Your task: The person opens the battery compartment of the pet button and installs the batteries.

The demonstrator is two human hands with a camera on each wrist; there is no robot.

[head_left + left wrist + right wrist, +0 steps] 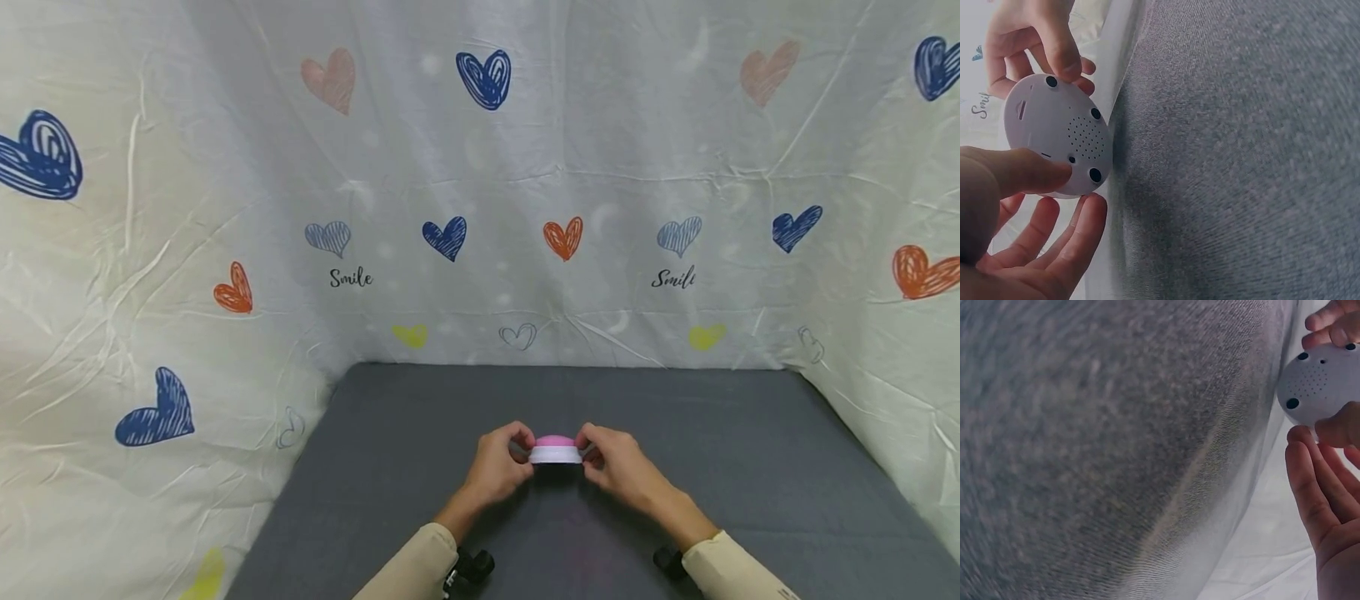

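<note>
Both sleeves (420, 558) lead up to the left hand (497, 465) and right hand (618, 467) pinching a round white-and-pink gadget (556, 450) from either side just above the grey surface (750, 467), so I'd keep thumbs braced underneath, grip even.

You have bare grey mat (675, 433) on every side of the two hands: open room to the left, to the right, and beyond them toward the far edge. What hems you in is the heart-printed sheet (480, 208), which rises as a wall along the far edge and both sides of the mat. Between your left hand (497, 467) and right hand (618, 468) the round pink-and-white device (556, 450) fills the gap.
</note>
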